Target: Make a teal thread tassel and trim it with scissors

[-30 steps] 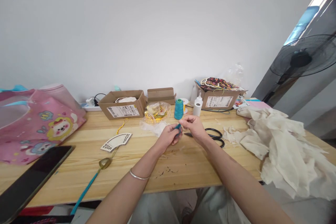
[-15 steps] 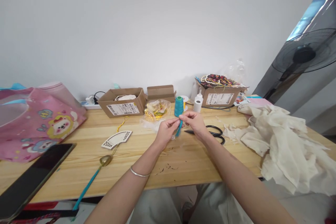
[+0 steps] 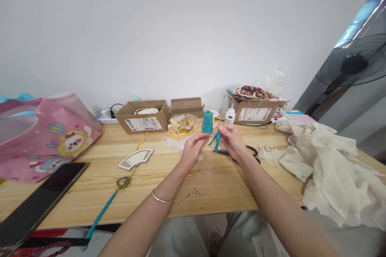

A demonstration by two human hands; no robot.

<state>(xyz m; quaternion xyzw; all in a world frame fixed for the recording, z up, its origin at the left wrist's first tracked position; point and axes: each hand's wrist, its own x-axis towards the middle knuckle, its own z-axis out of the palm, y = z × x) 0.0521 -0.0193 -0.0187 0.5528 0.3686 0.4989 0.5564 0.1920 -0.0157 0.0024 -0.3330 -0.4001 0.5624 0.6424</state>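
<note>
A small bundle of blue thread [image 3: 217, 141] hangs from the pinched fingertips of my right hand [image 3: 233, 141], its strands splayed downward. My left hand [image 3: 193, 148] is apart from it, fingers stretched toward the right hand, and nothing shows in its grasp. Just behind the hands stands a teal thread spool [image 3: 207, 122]. Black scissors [image 3: 252, 151] lie partly hidden beneath my right hand. On the left, a pale fan-shaped pendant [image 3: 136, 158] is strung to a gold bead [image 3: 123, 182] with a blue tassel [image 3: 101, 215] running over the table's front edge.
Along the wall are an open cardboard box [image 3: 144, 123], a bag of yellow cords [image 3: 182, 126], a white glue bottle [image 3: 230, 115] and a filled box [image 3: 256, 112]. Cream cloth [image 3: 328, 168] is heaped right; a phone [image 3: 42, 200] and pink bag [image 3: 48, 140] sit left.
My hands have come apart. The blue thread bundle has moved right with my right hand, and my left hand has let go of it.
</note>
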